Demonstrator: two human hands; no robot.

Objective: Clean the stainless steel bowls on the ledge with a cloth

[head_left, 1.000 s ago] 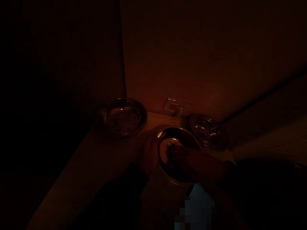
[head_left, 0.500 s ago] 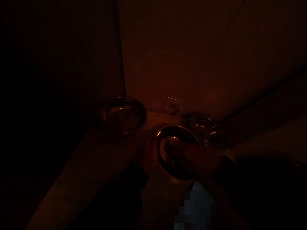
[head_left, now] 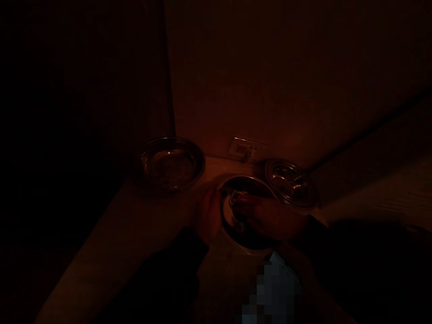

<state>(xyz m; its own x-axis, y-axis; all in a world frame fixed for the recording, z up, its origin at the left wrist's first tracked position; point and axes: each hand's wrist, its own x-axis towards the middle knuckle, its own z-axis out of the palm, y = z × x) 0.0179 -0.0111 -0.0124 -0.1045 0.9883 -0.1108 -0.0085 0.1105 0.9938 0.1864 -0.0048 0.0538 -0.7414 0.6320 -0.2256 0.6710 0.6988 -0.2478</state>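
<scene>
The scene is very dark. A round steel plate (head_left: pixel 249 182) lies on a pale counter (head_left: pixel 135 225) in front of me. My left hand (head_left: pixel 207 213) grips its left rim, fingers curled round the edge. My right hand (head_left: pixel 266 216) reaches into the plate from the right, its fingertips pressed on something small and pale (head_left: pixel 238 196) that I cannot make out. Dark sleeves cover both forearms.
A second steel plate (head_left: pixel 170 164) sits at the back left near the wall corner. A steel compartment plate (head_left: pixel 292 182) leans at the back right. A wall socket (head_left: pixel 245 148) is just behind them. A pale blurred patch lies at the bottom edge.
My right hand has slid a little up and left inside the plate. The left hand has stayed on the rim, and the view has shifted slightly.
</scene>
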